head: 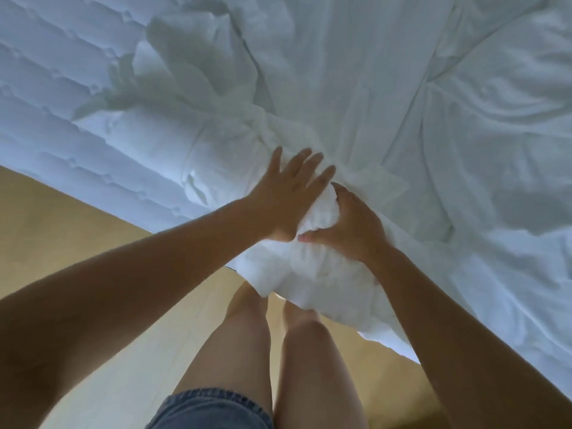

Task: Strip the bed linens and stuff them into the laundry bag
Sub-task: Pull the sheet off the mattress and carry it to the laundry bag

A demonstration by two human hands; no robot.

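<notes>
White sheet lies rumpled over most of the quilted mattress — bare padding on the left, tan floor below. A wad of it hangs off the near edge; right hand clamps that wad, left hand pressed flat against it, fingers spread.

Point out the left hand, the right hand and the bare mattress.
left hand [286, 193], head view, back of the open hand
right hand [349, 226], head view, knuckles gripping the sheet
mattress [62, 88], head view, uncovered quilted top
</notes>
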